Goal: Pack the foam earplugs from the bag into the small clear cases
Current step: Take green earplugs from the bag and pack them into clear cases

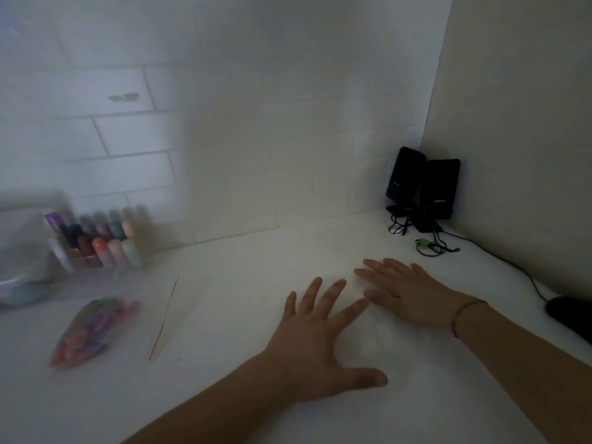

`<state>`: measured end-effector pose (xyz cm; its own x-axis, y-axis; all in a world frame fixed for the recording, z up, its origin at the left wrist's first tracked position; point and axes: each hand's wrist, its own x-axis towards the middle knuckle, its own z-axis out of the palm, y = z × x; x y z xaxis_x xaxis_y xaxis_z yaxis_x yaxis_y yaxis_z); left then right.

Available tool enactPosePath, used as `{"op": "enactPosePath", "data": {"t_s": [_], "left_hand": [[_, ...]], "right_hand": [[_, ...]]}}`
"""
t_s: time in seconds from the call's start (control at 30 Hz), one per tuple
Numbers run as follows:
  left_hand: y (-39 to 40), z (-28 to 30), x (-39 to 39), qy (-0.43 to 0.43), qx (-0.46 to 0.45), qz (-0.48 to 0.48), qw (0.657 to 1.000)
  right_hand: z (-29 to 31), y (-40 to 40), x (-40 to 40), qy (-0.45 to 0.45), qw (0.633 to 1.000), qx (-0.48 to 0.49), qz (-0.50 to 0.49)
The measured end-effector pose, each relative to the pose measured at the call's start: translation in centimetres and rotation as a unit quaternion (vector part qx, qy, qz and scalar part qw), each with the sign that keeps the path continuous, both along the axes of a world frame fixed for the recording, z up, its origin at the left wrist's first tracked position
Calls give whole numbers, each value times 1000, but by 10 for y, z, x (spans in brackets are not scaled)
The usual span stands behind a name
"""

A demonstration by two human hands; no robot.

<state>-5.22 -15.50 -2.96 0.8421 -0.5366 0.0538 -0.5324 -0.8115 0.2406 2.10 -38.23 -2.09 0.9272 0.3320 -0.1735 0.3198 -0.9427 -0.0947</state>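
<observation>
A clear zip bag [93, 331] with a red seal strip lies flat at the left of the white table [224, 379], holding several foam earplugs in mixed colours. The picture is blurred. My left hand [317, 344] lies flat in the middle of the table, fingers spread, holding nothing. My right hand [407, 293] rests flat just beyond it, fingers straight, with a thin bracelet at the wrist. Both hands are well right of the bag. A clear box [102, 241] of small coloured capped cases stands by the wall behind the bag.
Two black speakers [423, 187] with cables stand in the far right corner. A black object [570, 315] lies at the right edge with a cord. A pale round container [22, 283] sits at the far left. The tiled wall runs along the back.
</observation>
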Motion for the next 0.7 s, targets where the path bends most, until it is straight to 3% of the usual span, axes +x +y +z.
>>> {"op": "enactPosePath", "data": {"t_s": [0.17,0.37,0.47,0.57,0.63,0.7], "left_hand": [[-14,-8,8,31,15,-20,999],[-24,-2,-2,-37,-6,-59,998],[16,14,-3,-129,13,29,991],[90,33,-4,-271,45,187,943],[137,44,-9,-255,89,287,919],[171,48,-15,-180,113,347,913]], "right_hand": [[0,-25,-36,-4,1000,9,-25],[-1,-37,-47,-48,994,61,-76],[8,-23,-51,-158,971,153,-92],[23,14,-73,-218,944,240,-65],[28,46,-89,-251,932,261,-28],[28,78,-101,-268,923,276,2]]}}
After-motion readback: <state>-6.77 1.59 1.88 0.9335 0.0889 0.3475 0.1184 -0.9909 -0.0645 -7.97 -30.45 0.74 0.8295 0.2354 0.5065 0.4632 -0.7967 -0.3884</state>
